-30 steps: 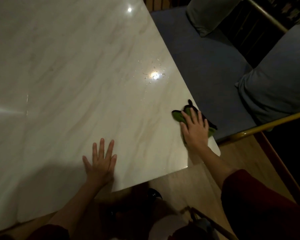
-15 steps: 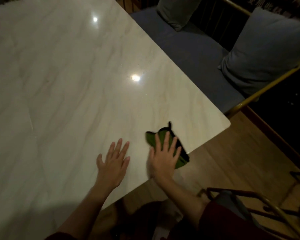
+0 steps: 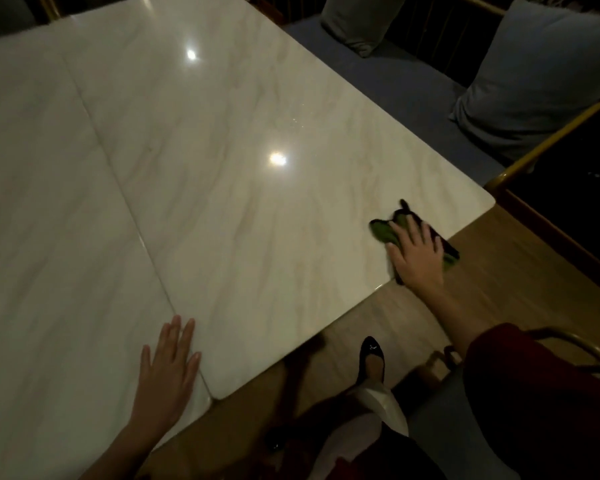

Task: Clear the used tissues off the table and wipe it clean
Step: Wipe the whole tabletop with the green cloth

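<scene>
A glossy white marble table (image 3: 222, 168) fills most of the view; no tissues show on it. My right hand (image 3: 417, 255) lies flat with straight fingers on a green cloth (image 3: 384, 230), pressing it onto the table close to the near right edge. Part of the cloth hangs over that edge. My left hand (image 3: 168, 370) rests flat and open on the tabletop at the near edge, by a seam between two table slabs.
A blue bench (image 3: 395, 77) with two grey cushions (image 3: 541, 81) runs along the table's far right side, framed by a brass rail (image 3: 548, 136). A chair (image 3: 568, 344) stands at the lower right on the wooden floor (image 3: 499, 271). My black shoe (image 3: 372, 358) is below the table edge.
My right hand slid the green cloth along the near edge toward the left hand, then back to the right near the corner. The left hand stayed flat on the table.
</scene>
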